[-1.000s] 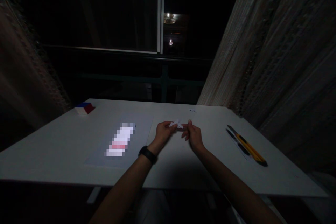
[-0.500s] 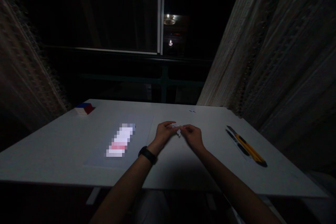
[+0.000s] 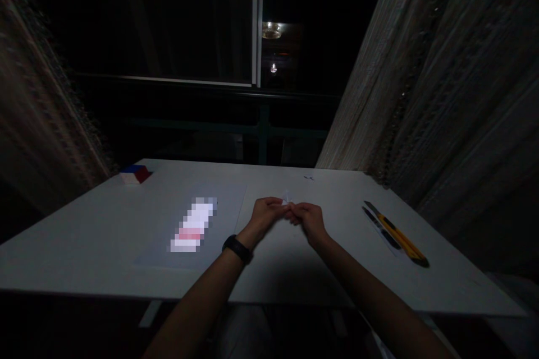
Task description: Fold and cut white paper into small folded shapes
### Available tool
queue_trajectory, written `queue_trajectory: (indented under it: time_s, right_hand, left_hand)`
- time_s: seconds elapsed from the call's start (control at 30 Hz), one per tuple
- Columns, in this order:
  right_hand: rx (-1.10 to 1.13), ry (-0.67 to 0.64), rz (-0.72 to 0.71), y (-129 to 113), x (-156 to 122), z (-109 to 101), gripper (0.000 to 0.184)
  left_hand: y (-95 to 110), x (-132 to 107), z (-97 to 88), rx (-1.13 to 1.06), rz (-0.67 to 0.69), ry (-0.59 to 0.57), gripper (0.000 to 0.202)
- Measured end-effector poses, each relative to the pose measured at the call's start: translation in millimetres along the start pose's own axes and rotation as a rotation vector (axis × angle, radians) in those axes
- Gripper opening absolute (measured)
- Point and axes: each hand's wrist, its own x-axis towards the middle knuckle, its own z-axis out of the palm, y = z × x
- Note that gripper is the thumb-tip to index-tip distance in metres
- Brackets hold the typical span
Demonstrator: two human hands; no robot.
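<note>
A small folded piece of white paper [image 3: 286, 197] shows between my two hands, its pointed end sticking up past the fingertips. My left hand [image 3: 265, 213], with a dark band on the wrist, pinches it from the left. From the other side, my right hand [image 3: 309, 216] has its fingers closed on the paper's lower part. The fingertips of both hands meet there and hide much of the paper. Fine detail of the folds is lost in the dim light.
On the white table [image 3: 337, 269], a lit phone [image 3: 193, 224], its screen blurred out, lies on a paper sheet [image 3: 233, 207]. A puzzle cube [image 3: 135, 174] sits far left. Rightward lie a yellow utility knife [image 3: 402, 237] and a dark pen [image 3: 381, 227]. Small scraps [image 3: 309, 178] lie at the back.
The paper has turned so that its point now rises above the fingers, where before it hung below them. My right fingers have curled in lower, closer to the left hand.
</note>
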Motion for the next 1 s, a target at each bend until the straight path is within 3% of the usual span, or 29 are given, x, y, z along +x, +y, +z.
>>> queue_trajectory:
  time_s: [0.13, 0.4, 0.53, 0.7, 0.8, 0.9, 1.0]
  right_hand:
    - [0.001, -0.033, -0.019, 1.2, -1.1, 1.8, 0.042]
    - [-0.027, -0.032, -0.065, 6.6, -1.7, 7.1, 0.046]
    - [-0.027, -0.037, -0.068, 8.0, -1.5, 6.6, 0.045]
    - [-0.002, -0.096, -0.072, 9.7, -3.5, 8.7, 0.042]
    - [-0.037, -0.154, -0.072, 8.3, -3.6, 8.6, 0.040]
    - [-0.091, -0.058, -0.145, 4.4, -0.8, 3.2, 0.036]
    - [-0.161, -0.025, -0.273, 0.8, 2.5, -4.1, 0.032]
  left_hand:
    - [-2.0, 2.5, -1.2, 0.025, 0.033, 0.072, 0.037]
    - [-0.1, 3.8, 0.5, 0.037, 0.036, 0.107, 0.041]
    - [2.7, 0.5, 1.4, 0.028, 0.066, 0.059, 0.039]
    - [6.4, -2.7, 1.3, 0.039, 0.067, -0.085, 0.037]
    - [4.8, -0.7, -0.4, 0.058, 0.086, -0.077, 0.039]
    - [1.2, 2.3, -1.9, 0.101, 0.094, 0.021, 0.042]
    - [-2.4, 3.2, -2.4, 0.257, 0.081, 0.013, 0.044]
